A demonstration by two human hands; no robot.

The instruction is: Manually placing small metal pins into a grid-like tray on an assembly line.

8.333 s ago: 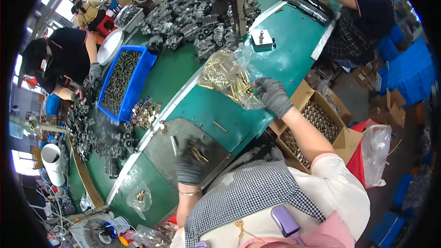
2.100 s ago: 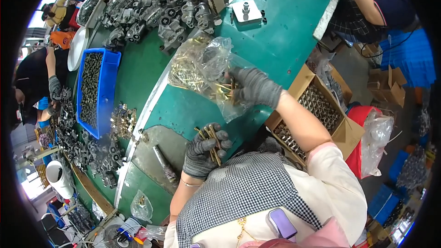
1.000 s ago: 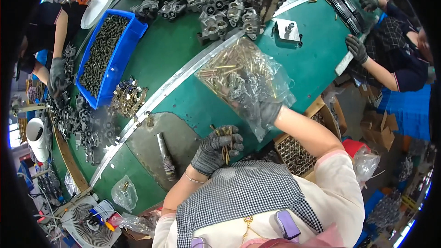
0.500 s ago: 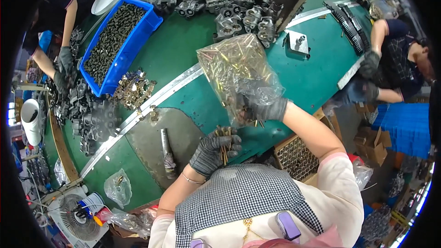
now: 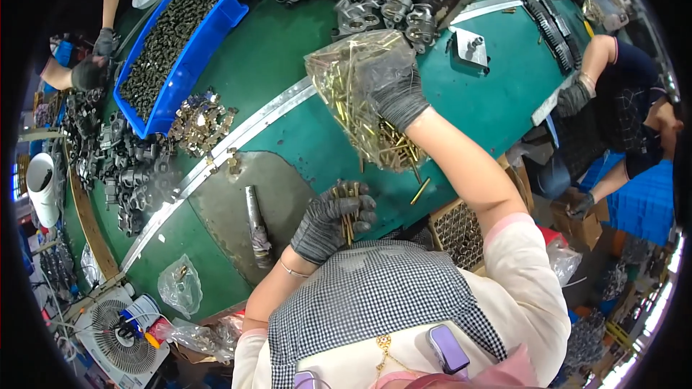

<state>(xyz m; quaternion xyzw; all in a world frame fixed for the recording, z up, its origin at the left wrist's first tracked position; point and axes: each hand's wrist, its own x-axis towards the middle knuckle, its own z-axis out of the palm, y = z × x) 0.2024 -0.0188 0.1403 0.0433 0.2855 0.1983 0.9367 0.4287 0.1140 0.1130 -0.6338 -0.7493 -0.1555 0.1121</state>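
Observation:
My gloved left hand [image 5: 321, 227] is closed around several thin brass-coloured pins [image 5: 349, 217], which stick out between its fingers above the near table edge. Ahead and to the right, a clear plastic bag [image 5: 335, 90] full of similar pins lies on the green table. My gloved right hand [image 5: 398, 94] is on the bag's far part, seemingly gripping the plastic; its fingertips are blurred. Loose pins [image 5: 400, 148] bunch at the bag's near end, and a single pin [image 5: 420, 191] lies on the table close by.
A blue bin [image 5: 229, 14] of small dark parts stands left, beside a heap of small metal clips [image 5: 198, 126]. Grey metal castings [image 5: 360, 11] are piled at the back. A metal rod [image 5: 254, 220] lies near my left hand. Co-workers' hands show at both sides.
My right hand has moved from the bag's near end to its far part. Pins have slid out toward the near end, one onto the table. My left hand still holds its pins.

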